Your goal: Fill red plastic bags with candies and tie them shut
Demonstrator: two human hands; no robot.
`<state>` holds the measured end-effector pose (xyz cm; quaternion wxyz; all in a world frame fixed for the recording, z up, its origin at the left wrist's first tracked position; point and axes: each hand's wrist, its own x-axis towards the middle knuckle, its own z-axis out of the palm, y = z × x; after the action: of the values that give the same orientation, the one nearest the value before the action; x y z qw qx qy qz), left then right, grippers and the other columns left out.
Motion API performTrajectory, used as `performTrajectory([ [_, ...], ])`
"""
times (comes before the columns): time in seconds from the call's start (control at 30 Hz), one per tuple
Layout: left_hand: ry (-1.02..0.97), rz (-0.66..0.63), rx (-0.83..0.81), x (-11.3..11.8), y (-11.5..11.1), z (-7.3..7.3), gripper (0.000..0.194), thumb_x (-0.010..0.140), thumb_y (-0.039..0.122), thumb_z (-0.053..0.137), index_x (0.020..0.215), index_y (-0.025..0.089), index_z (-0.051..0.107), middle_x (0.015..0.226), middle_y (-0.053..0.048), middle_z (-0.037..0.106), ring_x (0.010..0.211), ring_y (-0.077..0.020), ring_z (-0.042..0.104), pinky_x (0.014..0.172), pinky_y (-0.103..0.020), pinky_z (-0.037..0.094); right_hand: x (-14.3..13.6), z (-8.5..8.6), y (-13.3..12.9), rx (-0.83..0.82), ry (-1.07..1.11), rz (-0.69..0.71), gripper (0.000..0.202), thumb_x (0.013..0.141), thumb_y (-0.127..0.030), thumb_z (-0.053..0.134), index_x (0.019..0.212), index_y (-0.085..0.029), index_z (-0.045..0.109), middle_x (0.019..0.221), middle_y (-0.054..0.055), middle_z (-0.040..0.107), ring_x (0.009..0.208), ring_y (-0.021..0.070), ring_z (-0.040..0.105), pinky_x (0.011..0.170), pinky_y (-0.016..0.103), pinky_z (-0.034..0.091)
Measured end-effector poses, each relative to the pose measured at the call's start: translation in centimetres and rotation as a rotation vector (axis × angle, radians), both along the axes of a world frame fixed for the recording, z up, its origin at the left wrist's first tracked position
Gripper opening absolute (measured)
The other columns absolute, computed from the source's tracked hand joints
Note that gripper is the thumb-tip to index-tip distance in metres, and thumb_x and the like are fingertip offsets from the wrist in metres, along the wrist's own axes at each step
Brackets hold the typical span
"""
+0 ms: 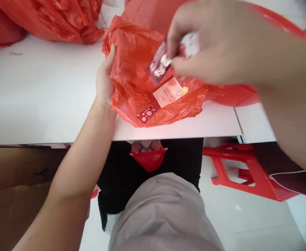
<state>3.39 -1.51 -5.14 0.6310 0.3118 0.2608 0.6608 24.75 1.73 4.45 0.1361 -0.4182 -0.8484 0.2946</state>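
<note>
A red plastic bag point(128, 69) lies on the white table with its mouth spread wide. My left hand point(105, 82) grips the bag's left rim, the thumb on the near side and the other fingers hidden behind the film. Over the opening, my right hand point(200, 52) pinches a dark red printed packet point(158, 66), smeared by motion; a pale printed part shows between the fingers. Inside the bag rests a peach card point(168, 92) with a yellow flower clip point(184, 90). Lower down in it is a small red packet point(147, 113) with white round patterns.
More red plastic bags point(61, 21) sit at the back left of the white table point(45, 94). A red basket point(236, 99) is partly hidden behind my right arm. Below are a red stool point(228, 153) at right and a cardboard box point(17, 202) at left.
</note>
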Motion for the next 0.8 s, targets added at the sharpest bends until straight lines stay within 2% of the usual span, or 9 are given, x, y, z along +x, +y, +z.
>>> performTrajectory([
  [0.07,0.012,0.016,0.007,-0.1,-0.1,0.0,0.04,0.1,0.032,0.036,0.12,0.009,0.062,0.133,-0.006,0.061,0.123,-0.0289,0.055,0.094,-0.042,0.048,-2.0,-1.4,-1.2,0.283,-0.141,0.136,0.017,0.085,-0.018,0.055,0.099,-0.023,0.065,0.107,0.003,0.059,0.101,0.0229,0.056,0.093,0.04,0.046],
  [0.13,0.04,0.017,0.056,-0.3,0.0,-0.1,0.042,0.102,0.031,0.032,0.122,0.009,0.061,0.133,-0.005,0.06,0.125,-0.0284,0.054,0.095,-0.044,0.048,-2.9,-2.5,-1.6,0.439,-0.271,0.228,0.022,0.084,-0.016,0.053,0.103,-0.02,0.062,0.104,0.007,0.058,0.091,0.0218,0.057,0.085,0.041,0.048],
  [0.2,0.043,0.004,0.095,-0.5,0.1,-0.1,0.043,0.103,0.03,0.029,0.121,0.009,0.061,0.134,-0.005,0.06,0.127,-0.0274,0.052,0.097,-0.045,0.047,-3.0,-3.3,-1.7,0.412,-0.311,0.239,0.026,0.084,-0.013,0.052,0.107,-0.021,0.06,0.105,0.007,0.057,0.092,0.0222,0.056,0.083,0.04,0.049],
  [0.27,0.013,-0.003,0.06,-0.5,0.2,-0.1,0.04,0.102,0.031,0.034,0.119,0.011,0.063,0.134,-0.005,0.06,0.127,-0.0261,0.052,0.1,-0.043,0.045,-2.6,-3.6,-1.6,0.369,-0.322,0.226,0.029,0.084,-0.013,0.052,0.112,-0.022,0.057,0.108,0.007,0.057,0.097,0.0237,0.055,0.085,0.041,0.049],
  [0.37,-0.008,-0.003,-0.009,-0.2,0.1,0.2,0.039,0.101,0.032,0.035,0.121,0.012,0.063,0.133,-0.003,0.061,0.129,-0.0258,0.05,0.102,-0.043,0.043,-1.8,-3.8,-1.4,0.312,-0.324,0.175,0.038,0.084,-0.015,0.058,0.121,-0.024,0.055,0.117,0.008,0.054,0.106,0.0262,0.055,0.094,0.043,0.047],
  [0.47,-0.024,-0.008,-0.037,0.1,-0.1,0.4,0.044,0.102,0.034,0.031,0.122,0.009,0.061,0.132,-0.005,0.061,0.128,-0.027,0.051,0.1,-0.043,0.044,-1.6,-3.9,-0.9,0.291,-0.282,0.167,0.042,0.081,-0.016,0.065,0.121,-0.024,0.058,0.117,0.007,0.054,0.112,0.0294,0.054,0.1,0.045,0.044],
  [0.6,0.024,0.01,-0.024,0.0,-0.2,0.4,0.046,0.103,0.034,0.027,0.122,0.01,0.062,0.132,-0.007,0.062,0.126,-0.0273,0.053,0.097,-0.042,0.047,-2.0,-3.8,-1.2,0.302,-0.224,0.161,0.045,0.083,-0.014,0.061,0.127,-0.027,0.057,0.122,0.006,0.055,0.116,0.0303,0.055,0.103,0.044,0.043],
  [0.7,0.094,-0.015,0.016,-0.1,-0.2,0.5,0.051,0.104,0.034,0.02,0.125,0.012,0.061,0.13,-0.005,0.062,0.127,-0.0281,0.052,0.097,-0.048,0.047,-2.2,-3.0,-2.4,0.338,-0.166,0.197,0.047,0.089,-0.016,0.053,0.134,-0.029,0.052,0.13,0.003,0.052,0.12,0.0264,0.054,0.106,0.041,0.042],
  [0.8,0.046,-0.041,0.011,-0.1,-0.3,0.6,0.05,0.103,0.034,0.022,0.119,0.011,0.064,0.13,-0.006,0.062,0.128,-0.0263,0.052,0.1,-0.046,0.045,-1.9,-0.8,-4.0,0.377,-0.082,0.227,0.036,0.091,-0.018,0.05,0.124,-0.029,0.058,0.121,-0.004,0.059,0.116,0.0185,0.057,0.104,0.032,0.043],
])
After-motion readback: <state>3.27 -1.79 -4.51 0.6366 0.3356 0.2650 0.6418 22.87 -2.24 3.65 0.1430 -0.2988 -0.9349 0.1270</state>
